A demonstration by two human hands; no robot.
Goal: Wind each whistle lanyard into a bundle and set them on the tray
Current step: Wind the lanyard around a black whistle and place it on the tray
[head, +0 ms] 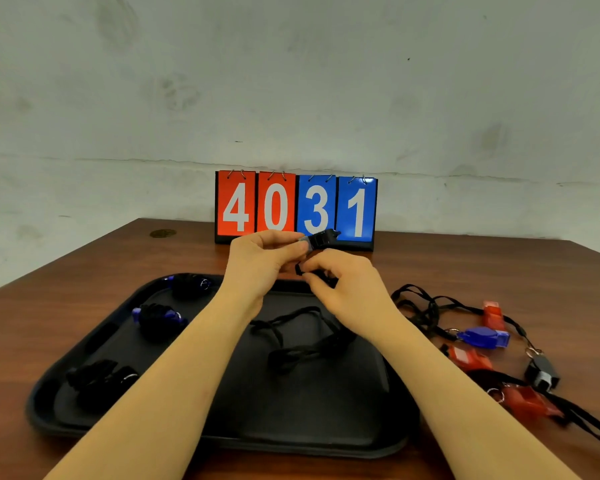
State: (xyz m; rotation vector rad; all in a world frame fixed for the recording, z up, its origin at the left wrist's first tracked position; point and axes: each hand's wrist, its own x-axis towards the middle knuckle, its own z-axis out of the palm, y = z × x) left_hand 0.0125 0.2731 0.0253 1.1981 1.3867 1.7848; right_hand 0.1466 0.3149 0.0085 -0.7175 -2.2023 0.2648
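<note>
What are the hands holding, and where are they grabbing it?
The left hand pinches a black whistle by its near end. The right hand pinches its black cord just below; the rest hangs onto the tray.

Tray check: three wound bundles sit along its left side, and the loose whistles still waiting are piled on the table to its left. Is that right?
Not quite. The head view shows the three bundles along the left side of the tray, but the loose whistles lie on the table to its right, not its left.
</note>
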